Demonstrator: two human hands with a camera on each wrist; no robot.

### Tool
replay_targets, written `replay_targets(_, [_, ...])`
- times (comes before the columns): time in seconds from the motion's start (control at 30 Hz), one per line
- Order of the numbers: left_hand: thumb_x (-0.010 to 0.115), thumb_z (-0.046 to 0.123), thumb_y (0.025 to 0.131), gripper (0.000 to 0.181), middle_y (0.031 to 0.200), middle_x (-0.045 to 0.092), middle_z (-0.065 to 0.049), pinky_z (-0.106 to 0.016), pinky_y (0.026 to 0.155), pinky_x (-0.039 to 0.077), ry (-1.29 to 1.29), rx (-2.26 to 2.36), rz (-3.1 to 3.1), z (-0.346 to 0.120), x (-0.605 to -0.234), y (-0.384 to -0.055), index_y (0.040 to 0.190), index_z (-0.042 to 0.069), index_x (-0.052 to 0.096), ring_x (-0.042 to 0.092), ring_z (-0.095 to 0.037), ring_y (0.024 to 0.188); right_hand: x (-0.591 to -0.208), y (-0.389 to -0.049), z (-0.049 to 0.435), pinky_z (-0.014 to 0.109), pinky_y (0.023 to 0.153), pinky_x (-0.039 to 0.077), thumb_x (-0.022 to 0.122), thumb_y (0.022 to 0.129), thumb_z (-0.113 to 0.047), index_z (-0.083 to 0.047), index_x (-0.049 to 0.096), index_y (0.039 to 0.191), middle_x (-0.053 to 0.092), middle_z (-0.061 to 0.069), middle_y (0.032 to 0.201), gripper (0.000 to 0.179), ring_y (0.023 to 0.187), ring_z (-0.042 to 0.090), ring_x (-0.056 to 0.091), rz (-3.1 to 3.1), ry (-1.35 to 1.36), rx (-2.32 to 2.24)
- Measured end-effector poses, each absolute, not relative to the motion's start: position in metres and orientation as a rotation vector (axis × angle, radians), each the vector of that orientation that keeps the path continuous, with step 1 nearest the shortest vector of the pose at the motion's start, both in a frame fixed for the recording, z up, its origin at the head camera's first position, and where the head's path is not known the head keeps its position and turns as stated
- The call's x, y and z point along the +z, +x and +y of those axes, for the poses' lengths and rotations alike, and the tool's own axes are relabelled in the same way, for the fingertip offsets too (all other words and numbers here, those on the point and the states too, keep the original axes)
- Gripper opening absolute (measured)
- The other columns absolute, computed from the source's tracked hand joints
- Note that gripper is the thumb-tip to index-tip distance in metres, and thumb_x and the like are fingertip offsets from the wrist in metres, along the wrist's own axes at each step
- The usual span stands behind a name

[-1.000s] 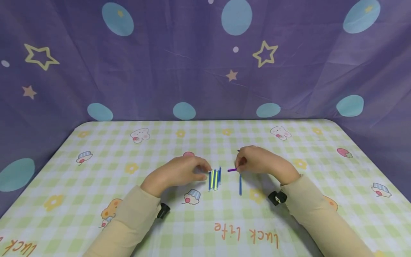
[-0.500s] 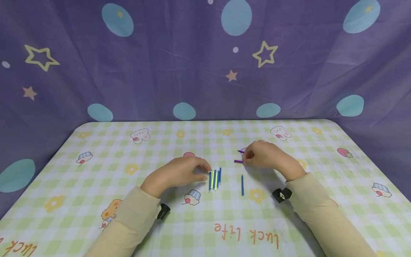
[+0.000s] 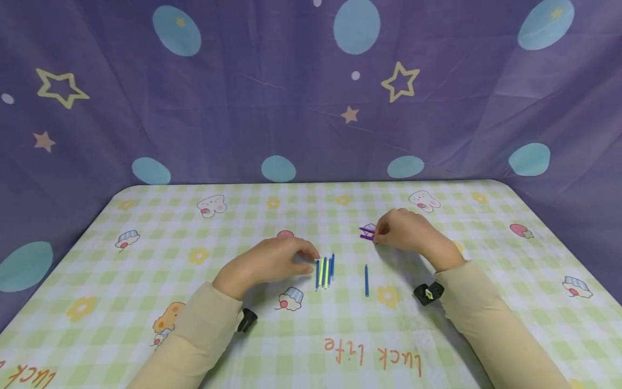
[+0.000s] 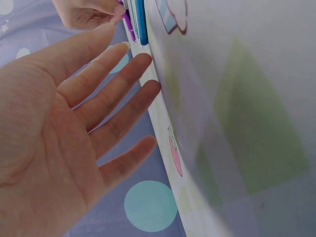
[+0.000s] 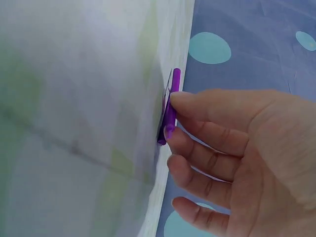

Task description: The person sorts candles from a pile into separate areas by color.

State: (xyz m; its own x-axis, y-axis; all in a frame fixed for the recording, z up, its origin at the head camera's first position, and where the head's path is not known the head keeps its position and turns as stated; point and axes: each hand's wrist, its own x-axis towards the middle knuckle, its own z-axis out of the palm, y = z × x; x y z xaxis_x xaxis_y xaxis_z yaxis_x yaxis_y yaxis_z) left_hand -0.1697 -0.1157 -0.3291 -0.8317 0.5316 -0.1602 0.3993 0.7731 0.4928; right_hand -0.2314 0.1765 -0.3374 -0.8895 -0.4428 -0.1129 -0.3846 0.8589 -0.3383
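Fingers of the right hand (image 3: 405, 232) pinch a purple stick (image 5: 169, 117) between thumb and forefinger, the other fingers loosely bent below and holding nothing. Its free end points leftward past the fingertips, and just beyond it in the head view lies a second purple stick (image 3: 366, 230), partly hidden by that hand.

Spread and relaxed, with gaps between them, the fingers of the left hand (image 3: 269, 263) grip nothing. Its thumb and forefinger are just beside a row of blue and yellow sticks (image 3: 326, 272), laid lengthwise next to one another; whether they touch the row cannot be told.

Between that row and the right forearm, one lone blue stick (image 3: 366, 280) lies on the surface (image 3: 233, 356), which is covered in green-and-white checks. Behind hangs a purple backdrop (image 3: 301, 108) with stars and pale blue ovals.
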Motion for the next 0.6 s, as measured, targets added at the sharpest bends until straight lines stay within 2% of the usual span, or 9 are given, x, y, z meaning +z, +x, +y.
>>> replay_targets(0.2, [0.074,0.02,0.091,0.025,0.109,0.068,0.012,-0.036,0.097,0.045,0.716,0.65,2.68,-0.116,-0.33,-0.1699,0.116,0.019,0.071,0.061,-0.01,0.108,-0.3383,-0.2313,0.176,0.033,0.064,0.043,0.072,0.09,-0.02,-0.017,0.076,0.085,0.066,-0.008,0.076,0.007,0.067,0.012,0.053,2.851,-0.591,-0.489])
replay_targets(0.37, [0.073,0.02,0.091,0.025,0.109,0.068,0.012,-0.036,0.097,0.045,0.717,0.643,2.682,-0.1164,-0.3304,-0.1702,0.116,0.019,0.071,0.061,-0.01,0.108,-0.3366,-0.23,0.1759,0.034,0.066,0.044,0.074,0.089,-0.02,-0.018,0.074,0.083,0.067,-0.008,0.078,0.007,0.068,0.012,0.053,2.84,-0.599,-0.515])
replay_targets(0.53, [0.073,0.021,0.091,0.025,0.11,0.068,0.012,-0.036,0.097,0.045,0.715,0.642,2.681,-0.1162,-0.3304,-0.1704,0.116,0.02,0.071,0.061,-0.01,0.109,-0.3343,-0.2301,0.1742,0.032,0.071,0.048,0.076,0.088,-0.012,-0.012,0.075,0.088,0.071,-0.005,0.087,0.001,0.075,0.011,0.058,2.741,-0.771,-0.7])
replay_targets(0.6, [0.073,0.021,0.091,0.025,0.11,0.068,0.012,-0.036,0.097,0.045,0.713,0.643,2.682,-0.1159,-0.3301,-0.1703,0.116,0.02,0.071,0.061,-0.009,0.109,-0.3339,-0.2305,0.173,0.032,0.075,0.05,0.075,0.087,-0.007,-0.009,0.076,0.09,0.072,-0.002,0.09,0.004,0.079,0.011,0.061,2.678,-0.876,-0.782])
